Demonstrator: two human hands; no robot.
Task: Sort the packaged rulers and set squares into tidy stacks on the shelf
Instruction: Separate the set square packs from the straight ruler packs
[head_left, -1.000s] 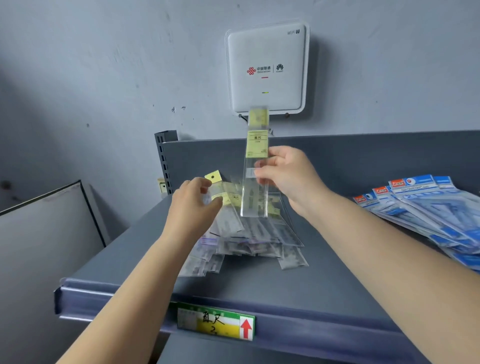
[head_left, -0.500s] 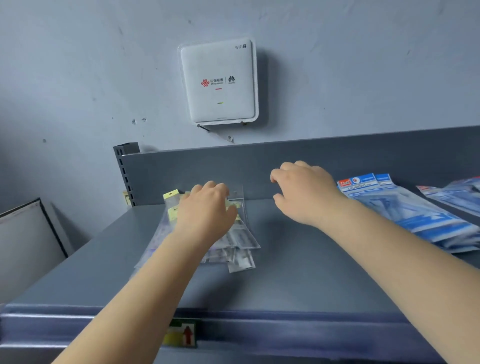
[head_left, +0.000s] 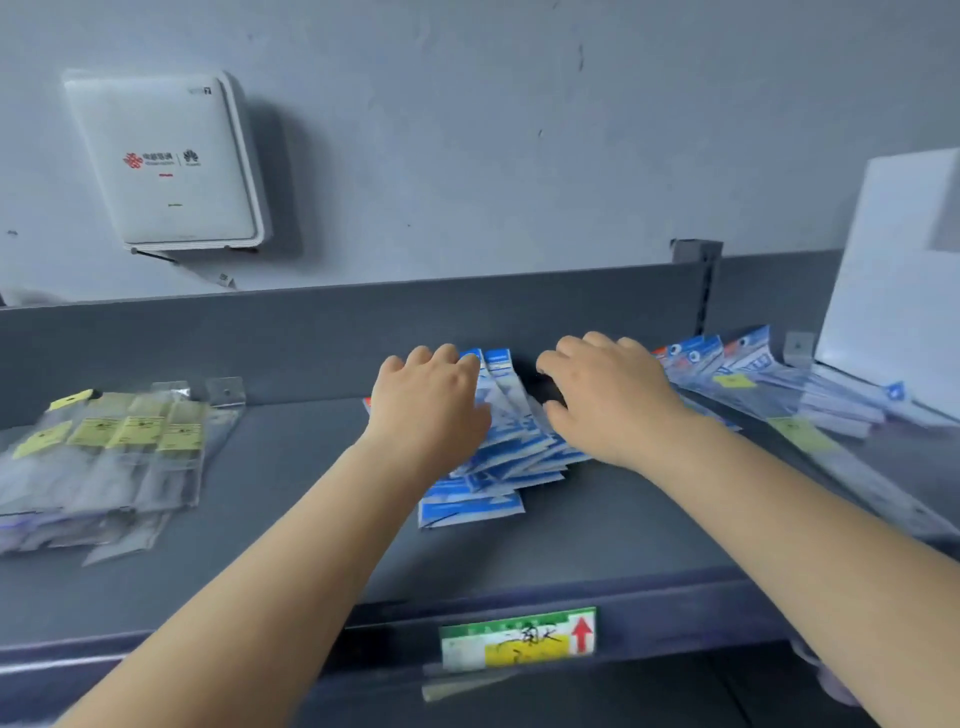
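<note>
Grey shelf (head_left: 291, 467): left hand (head_left: 428, 402) rests flat on blue packet pile (head_left: 493, 467), right hand (head_left: 608, 400) loosely curled over it, gripping nothing.

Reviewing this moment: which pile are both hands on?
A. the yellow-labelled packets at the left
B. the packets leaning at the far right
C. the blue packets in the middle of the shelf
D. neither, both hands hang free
C: the left hand and right hand both rest on the fanned blue packets, while the yellow-labelled packets lie untouched.
</note>
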